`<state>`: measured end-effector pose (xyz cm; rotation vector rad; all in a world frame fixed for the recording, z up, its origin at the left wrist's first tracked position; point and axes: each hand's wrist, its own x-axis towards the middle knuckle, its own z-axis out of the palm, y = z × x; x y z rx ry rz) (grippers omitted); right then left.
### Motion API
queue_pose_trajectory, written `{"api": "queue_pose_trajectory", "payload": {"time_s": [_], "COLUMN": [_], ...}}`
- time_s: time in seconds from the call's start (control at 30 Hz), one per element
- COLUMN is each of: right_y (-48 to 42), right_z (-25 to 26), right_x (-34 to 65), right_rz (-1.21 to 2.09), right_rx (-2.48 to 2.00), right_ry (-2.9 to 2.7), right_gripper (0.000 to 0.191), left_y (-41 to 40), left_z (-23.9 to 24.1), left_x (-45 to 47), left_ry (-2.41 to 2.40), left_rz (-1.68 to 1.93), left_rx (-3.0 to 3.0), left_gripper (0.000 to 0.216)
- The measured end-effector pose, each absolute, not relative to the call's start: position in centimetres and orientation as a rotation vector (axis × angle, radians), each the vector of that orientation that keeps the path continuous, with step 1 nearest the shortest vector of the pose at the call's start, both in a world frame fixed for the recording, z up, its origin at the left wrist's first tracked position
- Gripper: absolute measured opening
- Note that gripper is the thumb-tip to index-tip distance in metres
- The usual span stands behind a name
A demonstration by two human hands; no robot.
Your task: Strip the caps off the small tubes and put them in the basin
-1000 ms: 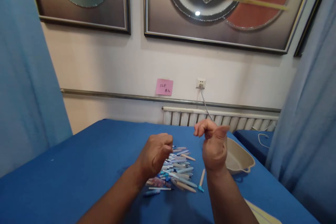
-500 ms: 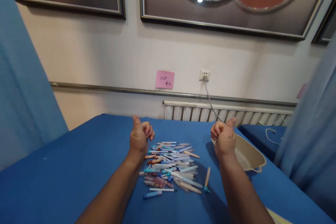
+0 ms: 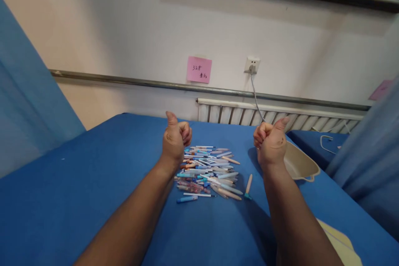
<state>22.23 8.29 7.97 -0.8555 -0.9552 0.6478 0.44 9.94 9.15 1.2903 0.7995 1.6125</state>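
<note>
My left hand (image 3: 175, 138) is held up over the blue table, fingers curled into a fist and thumb pointing upward. My right hand (image 3: 272, 141) makes the same thumbs-up shape, in front of a beige basin (image 3: 301, 162) that it partly hides. Nothing shows in either fist. Between the forearms lies a heap of pen parts (image 3: 208, 170): barrels, refills and caps in blue, white, peach and brown. A blue pen piece (image 3: 187, 199) and a white refill (image 3: 198, 194) lie at its near edge. One peach pen barrel (image 3: 249, 186) with a teal end lies apart on the right.
The blue-covered table (image 3: 102, 199) reaches back to the wall and a white radiator (image 3: 230, 113). A plugged-in cord (image 3: 256, 95) hangs from the socket (image 3: 252, 65). Blue curtains (image 3: 28, 87) flank both sides. Something pale yellow (image 3: 339, 243) lies by my right forearm.
The view has tilted downward, so the wall pictures have mostly left the top and more of the near table shows. Both hands keep the same thumbs-up shape.
</note>
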Motion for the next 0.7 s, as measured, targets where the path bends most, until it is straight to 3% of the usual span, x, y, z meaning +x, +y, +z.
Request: {"api": "queue_pose_trajectory", "payload": {"time_s": [0.7], "right_y": [8.2], "right_z": [7.9], "right_x": [21.7], "right_rz": [0.635], "right_rx": [-0.843], "right_ry": [-0.983], "right_gripper": [0.066], "left_y": [10.2], "left_z": [8.1], "left_x": [1.4], "left_ry": [0.897], "left_rz": [1.571], "left_rx": [1.361], "left_gripper": [0.066]}}
